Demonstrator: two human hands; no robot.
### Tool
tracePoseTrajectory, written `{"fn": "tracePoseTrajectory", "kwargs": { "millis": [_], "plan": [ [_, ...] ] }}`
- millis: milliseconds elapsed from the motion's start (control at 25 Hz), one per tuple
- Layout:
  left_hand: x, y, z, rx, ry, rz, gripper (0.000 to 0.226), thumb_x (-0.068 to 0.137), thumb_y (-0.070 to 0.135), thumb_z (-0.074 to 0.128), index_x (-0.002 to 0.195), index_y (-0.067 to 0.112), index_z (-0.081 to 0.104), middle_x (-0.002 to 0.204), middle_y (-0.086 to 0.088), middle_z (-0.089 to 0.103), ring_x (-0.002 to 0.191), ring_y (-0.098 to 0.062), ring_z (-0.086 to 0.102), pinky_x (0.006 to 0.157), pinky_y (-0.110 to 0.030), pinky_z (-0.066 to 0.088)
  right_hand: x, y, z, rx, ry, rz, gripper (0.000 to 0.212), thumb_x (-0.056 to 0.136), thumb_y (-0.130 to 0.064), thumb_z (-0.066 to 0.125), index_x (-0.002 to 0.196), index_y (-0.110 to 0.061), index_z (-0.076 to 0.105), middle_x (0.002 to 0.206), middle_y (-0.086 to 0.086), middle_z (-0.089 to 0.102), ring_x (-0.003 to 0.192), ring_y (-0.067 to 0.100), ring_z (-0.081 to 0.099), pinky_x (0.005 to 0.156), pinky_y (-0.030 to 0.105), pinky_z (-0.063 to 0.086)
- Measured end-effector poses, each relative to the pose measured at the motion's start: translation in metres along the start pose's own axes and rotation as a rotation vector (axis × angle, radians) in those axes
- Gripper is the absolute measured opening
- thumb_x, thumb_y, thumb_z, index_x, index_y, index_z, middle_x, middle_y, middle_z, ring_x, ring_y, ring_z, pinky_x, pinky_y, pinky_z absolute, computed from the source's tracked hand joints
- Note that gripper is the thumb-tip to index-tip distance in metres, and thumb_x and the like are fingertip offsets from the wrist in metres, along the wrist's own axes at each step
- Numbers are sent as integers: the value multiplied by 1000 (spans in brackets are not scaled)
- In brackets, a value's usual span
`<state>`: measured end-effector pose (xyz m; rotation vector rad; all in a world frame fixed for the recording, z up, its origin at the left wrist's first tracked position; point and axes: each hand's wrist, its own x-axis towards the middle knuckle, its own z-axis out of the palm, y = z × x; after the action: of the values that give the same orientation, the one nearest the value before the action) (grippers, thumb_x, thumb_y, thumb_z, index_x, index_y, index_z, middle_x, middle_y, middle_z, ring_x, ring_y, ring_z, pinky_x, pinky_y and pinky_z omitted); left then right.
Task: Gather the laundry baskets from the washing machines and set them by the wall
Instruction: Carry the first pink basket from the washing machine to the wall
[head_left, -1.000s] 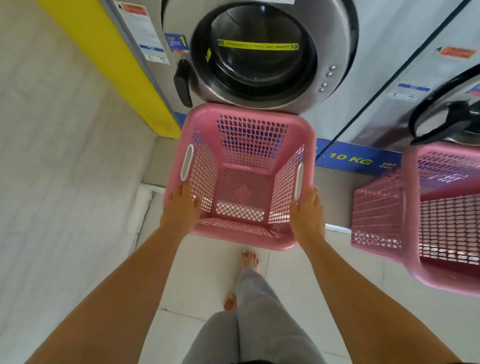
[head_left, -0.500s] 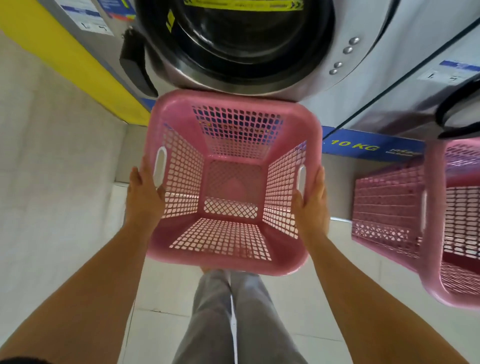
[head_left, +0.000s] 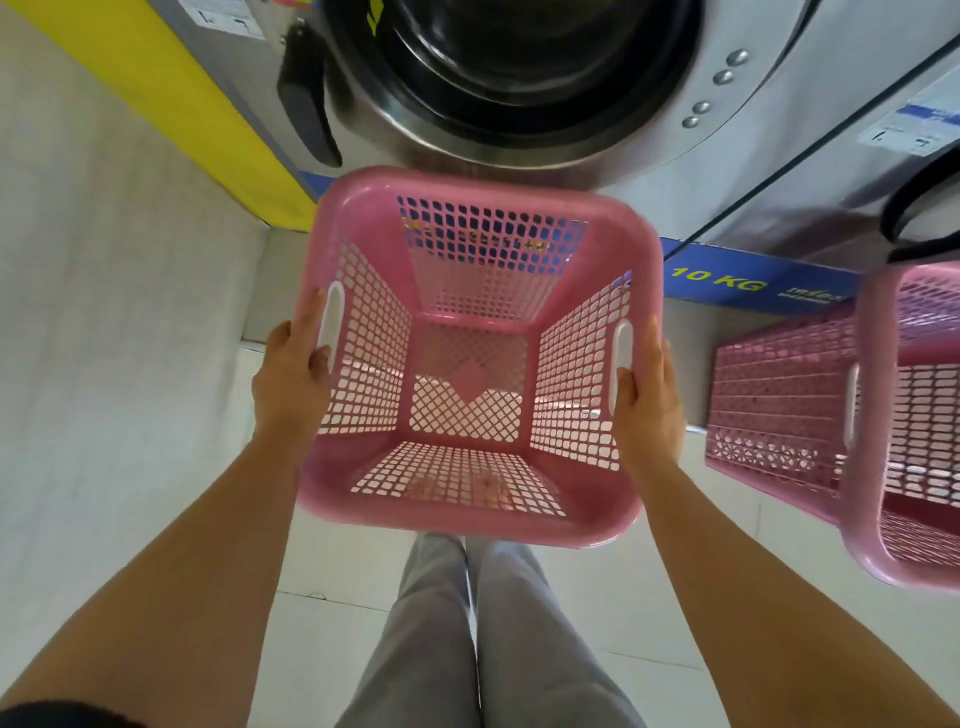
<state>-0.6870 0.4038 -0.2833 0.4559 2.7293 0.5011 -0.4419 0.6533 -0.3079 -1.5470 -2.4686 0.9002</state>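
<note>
You grip pink basket (head_left: 470, 519) w/ L hand (head_left: 291, 379) + R hand (head_left: 649, 395) | lifted higher vs before | washer door (head_left: 519, 67) nearer

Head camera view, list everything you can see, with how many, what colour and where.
Held basket: one, pink, empty, gripped at both side handles in front of the washer.
Second basket: one, pink, right edge, cut off.
Washing machine: one, silver with dark round door, top centre; part of another at right.
Blue strip: one, reads 10 KG, under the machines.
Yellow panel: one, upper left.
Floor: pale tiles.
Legs: two, grey trousers, bottom centre.
Left hand: on left handle.
Right hand: on right handle.
</note>
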Motion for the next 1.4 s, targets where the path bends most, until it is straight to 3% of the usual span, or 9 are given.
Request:
{"fn": "tracePoseTrajectory", "kwargs": {
  "millis": [240,360,600,800,1000,1160,1280,1400],
  "plan": [
    [-54,-24,-35,-140,69,-138,67,93,13,51,143,53,31,129,0,58,111,-26,61,91,-37,46,-31,-23,-19,14,-45,-94,68,96,-17,43,150,-47,12,145,8,45,112,37,58,74,41,47],
    [-85,-45,-51,-180,116,-224,67,92,14,51,142,53,32,132,2,58,113,-27,60,95,-39,47,-47,-41,-23,-12,-74,-182,68,97,-16,44,150,-44,13,142,8,48,104,38,60,72,38,44],
    [-146,-98,-68,-226,203,-367,64,93,14,50,144,49,32,136,-2,56,114,-31,59,92,-42,48,-81,-87,-15,-67,-168,-278,64,99,-19,42,152,-40,14,150,6,40,114,38,57,84,45,47],
    [-230,-173,-78,-276,272,-506,68,90,13,52,143,51,32,131,-3,57,111,-32,59,90,-43,48,-143,-121,18,-60,-228,-417,60,99,-22,44,151,-40,21,136,11,50,108,36,59,84,42,47],
    [-336,-255,-73,-351,379,-721,65,89,12,54,143,46,38,130,-4,59,112,-31,59,86,-38,46,-225,-143,70,-117,-351,-607,60,98,-21,46,151,-40,24,141,7,49,110,37,59,82,42,49],
    [-414,-306,-52,-393,434,-883,63,89,15,51,140,50,38,129,-7,59,108,-31,60,78,-37,47,-285,-154,110,-169,-456,-740,61,99,-24,44,151,-44,18,140,2,50,112,29,60,79,35,46],
    [-466,-339,-28,-456,460,-963,64,89,15,48,140,51,36,127,-7,59,109,-31,61,82,-40,50,-326,-157,145,-230,-527,-882,60,102,-26,40,152,-42,12,138,2,53,108,22,61,72,25,39],
    [-508,-366,0,-467,469,-1075,65,91,14,47,141,53,33,123,-10,57,102,-32,60,78,-38,48,-358,-152,184,-266,-580,-989,60,102,-30,38,151,-45,7,132,2,56,99,18,64,68,24,46]
  ]
}}
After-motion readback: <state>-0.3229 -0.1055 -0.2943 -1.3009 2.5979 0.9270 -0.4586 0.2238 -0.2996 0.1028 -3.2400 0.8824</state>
